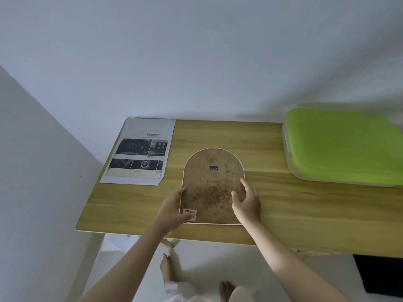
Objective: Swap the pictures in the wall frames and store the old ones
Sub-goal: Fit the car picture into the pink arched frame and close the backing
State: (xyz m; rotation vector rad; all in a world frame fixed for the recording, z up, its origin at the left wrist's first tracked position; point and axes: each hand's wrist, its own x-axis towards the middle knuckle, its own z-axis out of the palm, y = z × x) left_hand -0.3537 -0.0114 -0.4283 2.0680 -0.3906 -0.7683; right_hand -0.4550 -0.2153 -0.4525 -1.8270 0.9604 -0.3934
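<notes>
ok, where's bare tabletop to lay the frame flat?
Bare wood on the table between the arched frame and the green-lidded box, and along the near edge under the printed sheet. Crowded: far left corner (sheet), far right (box). Left hand and right hand grip the frame's sides.

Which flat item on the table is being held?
The arched frame, face down, gripped at both sides by left hand and right hand; the printed sheet lies untouched.

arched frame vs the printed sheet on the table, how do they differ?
The arched frame is brown with a rounded top, back side up; the printed sheet is a white rectangle, print side up. The left hand and right hand grip the frame's edges; the sheet lies untouched at the table's far left corner. Both lie flat on the table.
</notes>
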